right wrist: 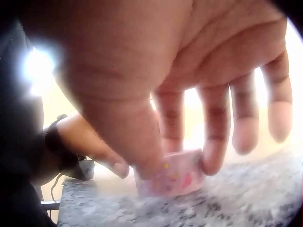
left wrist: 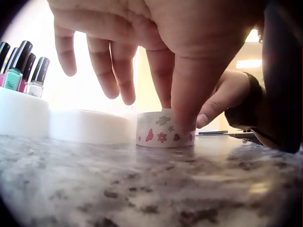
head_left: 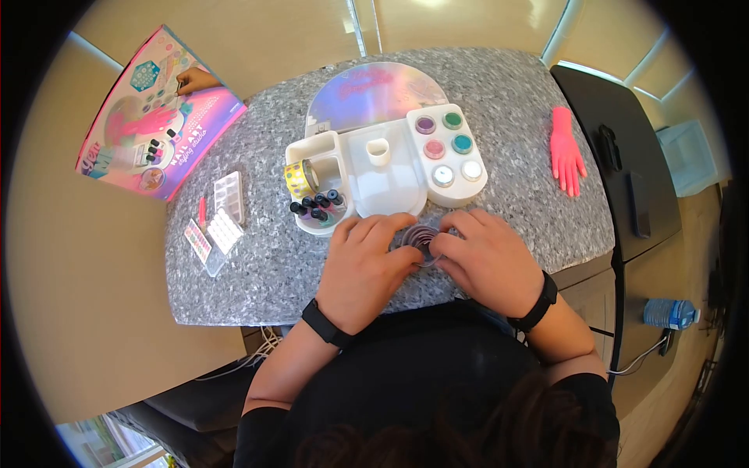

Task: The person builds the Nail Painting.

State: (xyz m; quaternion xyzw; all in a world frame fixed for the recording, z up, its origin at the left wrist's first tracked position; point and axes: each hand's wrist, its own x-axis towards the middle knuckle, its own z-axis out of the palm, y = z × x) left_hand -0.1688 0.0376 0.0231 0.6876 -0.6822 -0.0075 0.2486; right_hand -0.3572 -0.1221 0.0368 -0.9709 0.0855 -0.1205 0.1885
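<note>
A coiled roll of printed sticker tape [head_left: 420,235] stands on its edge rim on the table, close to its front, its rings showing from above. My left hand [head_left: 360,269] pinches one side of it between thumb and index finger; the other fingers hang over the table. In the left wrist view the roll [left wrist: 154,131] is white with flowers, a star and a cactus. From the opposite side my right hand [head_left: 493,264] pinches it too, thumb in front. There the tape [right wrist: 184,182] looks pinkish with colourful specks. Part of the roll hides behind the thumbs.
Just beyond stands a white tray [head_left: 388,183] with glitter pots [head_left: 433,148], nail polish bottles [head_left: 318,204] and a yellow patterned roll [head_left: 297,179]. At left are a box [head_left: 160,117], a clear case [head_left: 228,195] and sticker sheets [head_left: 198,240]. A pink model hand [head_left: 566,152] lies right.
</note>
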